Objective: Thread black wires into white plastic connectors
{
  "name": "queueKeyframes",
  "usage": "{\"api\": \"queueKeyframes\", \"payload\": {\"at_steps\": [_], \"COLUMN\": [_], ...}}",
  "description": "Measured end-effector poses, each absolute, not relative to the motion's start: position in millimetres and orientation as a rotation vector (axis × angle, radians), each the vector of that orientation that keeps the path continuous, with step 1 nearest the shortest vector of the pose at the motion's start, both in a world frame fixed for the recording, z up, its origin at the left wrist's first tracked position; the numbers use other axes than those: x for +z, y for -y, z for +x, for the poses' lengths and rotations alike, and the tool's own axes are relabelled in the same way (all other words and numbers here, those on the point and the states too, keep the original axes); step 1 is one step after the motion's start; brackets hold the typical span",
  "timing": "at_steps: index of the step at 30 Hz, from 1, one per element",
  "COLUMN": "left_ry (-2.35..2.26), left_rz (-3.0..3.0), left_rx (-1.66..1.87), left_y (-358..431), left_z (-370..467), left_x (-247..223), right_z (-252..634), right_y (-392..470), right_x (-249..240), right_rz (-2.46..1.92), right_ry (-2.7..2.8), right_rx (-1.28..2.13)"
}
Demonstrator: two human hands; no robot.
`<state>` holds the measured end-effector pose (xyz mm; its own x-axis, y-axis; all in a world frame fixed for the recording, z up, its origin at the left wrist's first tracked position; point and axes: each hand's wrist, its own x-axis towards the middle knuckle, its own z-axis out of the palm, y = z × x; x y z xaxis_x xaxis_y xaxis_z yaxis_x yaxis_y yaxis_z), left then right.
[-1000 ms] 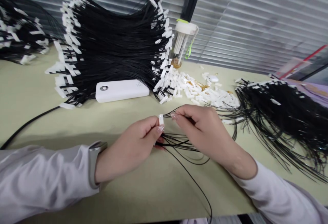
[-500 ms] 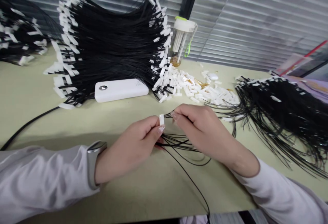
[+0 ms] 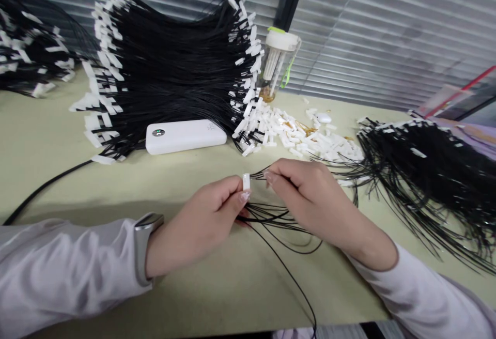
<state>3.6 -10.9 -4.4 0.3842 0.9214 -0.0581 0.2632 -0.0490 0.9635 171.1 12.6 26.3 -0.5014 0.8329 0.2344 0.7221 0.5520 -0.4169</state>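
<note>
White plug (image 3: 245, 181) pinched upright in left hand (image 3: 201, 222) fingertips, over the table (image 3: 58, 184) | right hand (image 3: 306, 194) pinches thin black wires (image 3: 258, 174) beside it, tips facing the plug | wire pile (image 3: 426, 173) near, easy to grab

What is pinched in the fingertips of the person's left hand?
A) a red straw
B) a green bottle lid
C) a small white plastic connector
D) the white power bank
C: the left hand pinches a small white connector upright at its fingertips, facing the black wires held by the right hand.
</note>
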Motion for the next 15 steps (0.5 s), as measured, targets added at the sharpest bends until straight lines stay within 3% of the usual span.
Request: {"api": "queueKeyframes", "payload": {"at_steps": [15], "left_ry": [-1.122], "left_rz": [1.587], "left_rx": [0.734], "left_y": [9.4], "left_z": [4.9], "left_x": [-3.6], "right_z": [170.7], "right_y": [-10.3], "right_x": [26.3], "right_rz": [-1.270], "right_ry": [2.354], "right_rx": [0.356]}}
